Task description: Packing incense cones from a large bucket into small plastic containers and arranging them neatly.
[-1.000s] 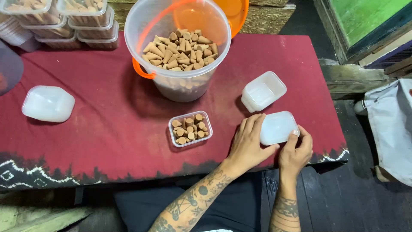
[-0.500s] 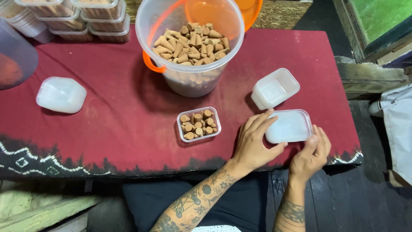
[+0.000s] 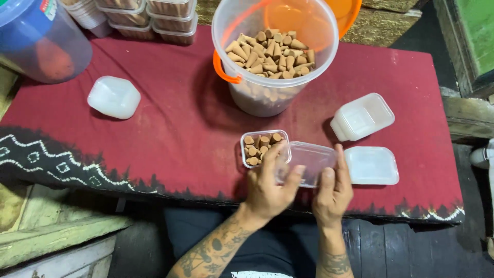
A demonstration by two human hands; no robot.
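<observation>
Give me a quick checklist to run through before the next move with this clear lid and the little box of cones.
1. Clear lid held by both hands: ok, left hand and right hand grip it.
2. Small box filled with cones: ok.
3. Lid lined up over the box: not ok, it sits beside it, to the right.
4. Box flat on the red cloth: ok.
5. Lid right way up: cannot tell.

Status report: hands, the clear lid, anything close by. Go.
Left hand and right hand both grip the clear rectangular plastic lid. Lid held beside the small clear tub of brown cones, not on it. White lid lies just right.
</observation>
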